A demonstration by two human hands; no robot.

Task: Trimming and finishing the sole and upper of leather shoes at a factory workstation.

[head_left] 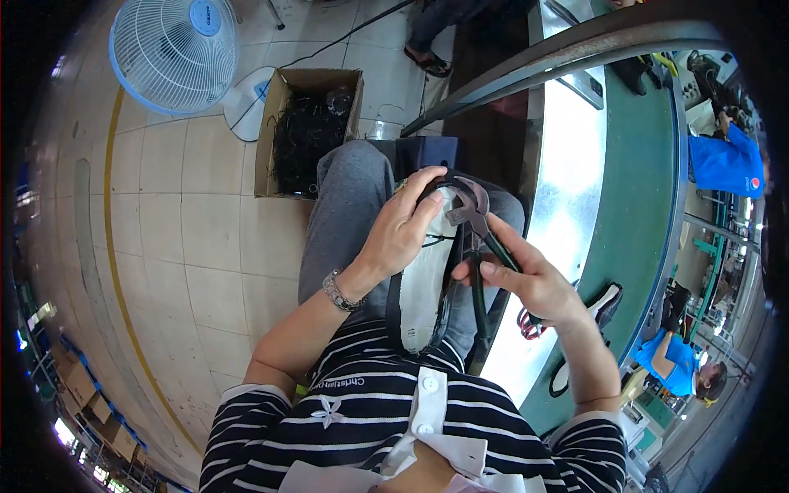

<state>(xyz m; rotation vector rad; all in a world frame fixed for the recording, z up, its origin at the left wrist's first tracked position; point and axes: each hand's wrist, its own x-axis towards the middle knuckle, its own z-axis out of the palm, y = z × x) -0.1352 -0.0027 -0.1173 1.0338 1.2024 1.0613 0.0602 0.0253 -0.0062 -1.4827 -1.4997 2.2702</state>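
A black shoe [421,300] rests on my lap, its long pale underside facing up and black material along its edges. My left hand [394,234] is closed around the far end, with the thumb and fingers pressing the black edge there. My right hand [534,283] grips the dark handles of a pair of pincers [470,215]. The curved metal head of the pincers is up against the shoe's far end, close to my left fingertips. Whether the jaws bite the black edge I cannot tell. A thin black strand crosses the underside.
A cardboard box [352,111] of black scraps stands on the tiled floor, near a blue-and-white fan [174,53]. To my right runs a metal-edged bench [567,156] with a green surface [637,164] and shoes [608,302]. A metal bar [534,62] slants overhead. People in blue [727,160] are at far right.
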